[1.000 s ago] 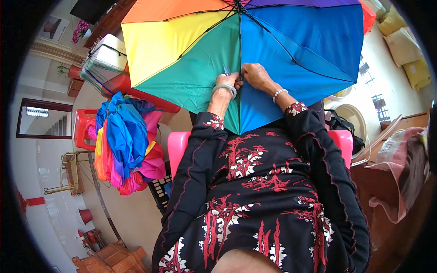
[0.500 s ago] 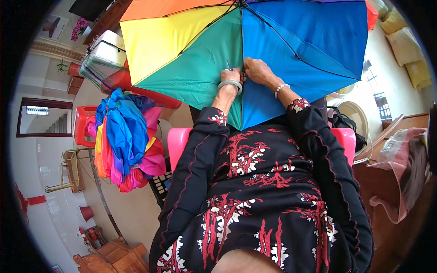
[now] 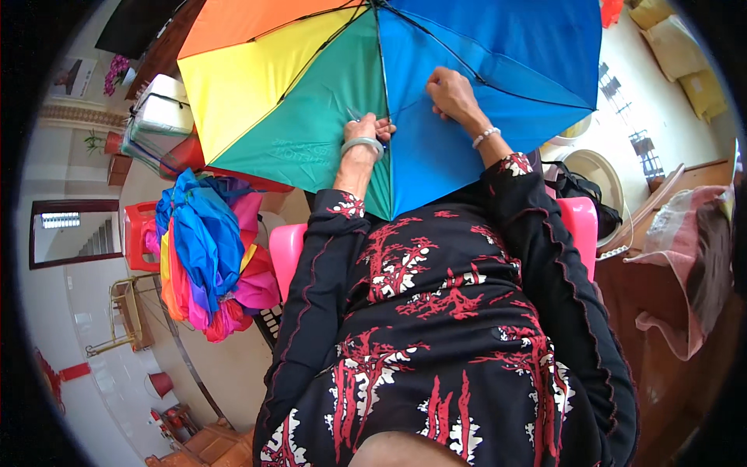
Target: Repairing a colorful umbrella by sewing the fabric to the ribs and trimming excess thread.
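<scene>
An open rainbow umbrella (image 3: pixel 303 117) lies before me, its inner side with dark ribs facing me. My left hand (image 3: pixel 364 136), with a pale bangle, is closed at the rib and seam between the green and blue panels. A small pointed metal tool, perhaps thread snips (image 3: pixel 354 115), sticks up from that hand; its lower part is hidden. Over the blue panel, my right hand (image 3: pixel 454 97), with a beaded bracelet, is pinched shut, apart from the cloth seam. A faint line, possibly thread, runs between the hands; the right fingertips are hidden.
Bunched colourful umbrella cloth (image 3: pixel 206 241) is heaped on a red stool (image 3: pixel 140 233) at left. Pink chair arms (image 3: pixel 577 226) flank me. A black bag (image 3: pixel 580 191) and pale round tub (image 3: pixel 603 183) stand right, near a draped pink cloth (image 3: pixel 677 257).
My right hand has pulled away from the left, to the right and slightly up. The left hand stays at the seam. The whole view has shifted slightly.
</scene>
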Action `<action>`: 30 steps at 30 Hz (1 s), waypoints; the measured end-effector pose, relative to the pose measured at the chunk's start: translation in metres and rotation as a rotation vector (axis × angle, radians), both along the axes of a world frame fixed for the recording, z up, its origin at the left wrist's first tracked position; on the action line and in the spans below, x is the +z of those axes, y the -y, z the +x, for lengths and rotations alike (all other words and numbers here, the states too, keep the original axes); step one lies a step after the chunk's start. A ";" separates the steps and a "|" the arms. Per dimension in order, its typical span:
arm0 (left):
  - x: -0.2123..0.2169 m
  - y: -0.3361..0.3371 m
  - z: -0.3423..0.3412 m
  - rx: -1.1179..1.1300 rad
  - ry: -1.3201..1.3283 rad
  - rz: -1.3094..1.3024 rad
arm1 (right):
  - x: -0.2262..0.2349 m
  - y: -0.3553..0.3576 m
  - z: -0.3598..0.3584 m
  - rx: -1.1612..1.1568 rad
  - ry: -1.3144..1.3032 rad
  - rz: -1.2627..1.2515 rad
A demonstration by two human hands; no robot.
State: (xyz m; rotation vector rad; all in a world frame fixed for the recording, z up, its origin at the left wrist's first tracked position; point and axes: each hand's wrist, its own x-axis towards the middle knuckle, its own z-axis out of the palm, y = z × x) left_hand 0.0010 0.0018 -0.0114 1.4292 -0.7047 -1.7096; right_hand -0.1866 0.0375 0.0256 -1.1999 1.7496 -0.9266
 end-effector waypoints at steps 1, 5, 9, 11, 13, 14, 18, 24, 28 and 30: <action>0.000 0.001 -0.002 -0.007 0.003 -0.005 | -0.011 0.007 -0.004 -0.114 -0.252 -0.296; -0.001 0.003 0.002 -0.030 0.010 -0.010 | -0.014 0.010 0.003 -0.232 -0.489 -0.718; -0.005 0.007 0.008 -0.085 -0.011 -0.001 | 0.000 -0.003 0.015 0.056 0.057 -0.293; -0.006 0.009 0.008 -0.103 -0.031 0.001 | -0.004 -0.006 0.017 0.247 0.074 -0.085; -0.007 0.010 0.008 -0.129 -0.025 0.007 | -0.008 -0.006 0.021 0.273 0.049 -0.073; -0.006 0.011 0.009 -0.142 -0.021 0.008 | -0.008 -0.005 0.025 0.314 0.022 -0.064; -0.005 0.011 0.011 -0.201 0.001 -0.005 | -0.010 -0.005 0.030 0.353 -0.013 -0.059; -0.002 0.009 0.008 -0.226 0.031 -0.024 | -0.014 -0.002 0.035 0.344 -0.036 -0.083; -0.001 0.006 0.009 -0.231 0.063 -0.044 | -0.016 -0.002 0.037 0.369 -0.037 -0.072; 0.000 0.005 0.008 -0.241 0.073 -0.056 | -0.017 -0.002 0.039 0.348 -0.003 -0.071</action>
